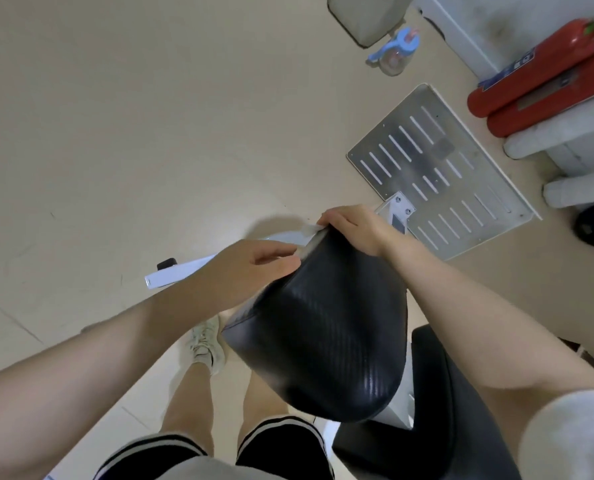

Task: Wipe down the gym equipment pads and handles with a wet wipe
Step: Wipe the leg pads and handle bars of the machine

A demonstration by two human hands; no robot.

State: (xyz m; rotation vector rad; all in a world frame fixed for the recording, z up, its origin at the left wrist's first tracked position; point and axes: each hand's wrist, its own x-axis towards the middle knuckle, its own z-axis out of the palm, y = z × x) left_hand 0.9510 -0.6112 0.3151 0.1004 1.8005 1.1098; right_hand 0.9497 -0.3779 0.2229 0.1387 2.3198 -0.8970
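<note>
Head view: both hands, left hand [250,268] and right hand [354,226], pinch a white wipe [311,233] stretched over the black pad [323,337]. Pad's long axis runs 12 to 6 o'clock.

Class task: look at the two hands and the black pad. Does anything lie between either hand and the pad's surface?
Only the white wet wipe. It lies along the far edge of the black pad, pinched there under the left hand and right hand. Nothing else visible stands between.

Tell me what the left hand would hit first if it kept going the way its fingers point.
Probably the wipe on the black pad, then the right hand; depth is unclear.
</note>
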